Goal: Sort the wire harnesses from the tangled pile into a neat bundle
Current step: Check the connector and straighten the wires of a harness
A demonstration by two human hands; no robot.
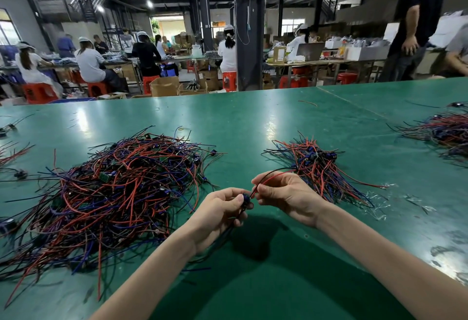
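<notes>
So one harness (271, 177) is up between both hands, just above the green table (253, 122). The left hand (220, 208) is curled round its blue connector (245, 198), and the right hand (286, 193) pinches the red and black leads right beside it. The wires run off toward 2 o'clock, straight at the neat bundle (316, 165), which sits near the right hand. The tangled pile (114, 188) is over at 9 o'clock. I'd guess the right hand does the drop-off, leads lined up with the rest.
</notes>
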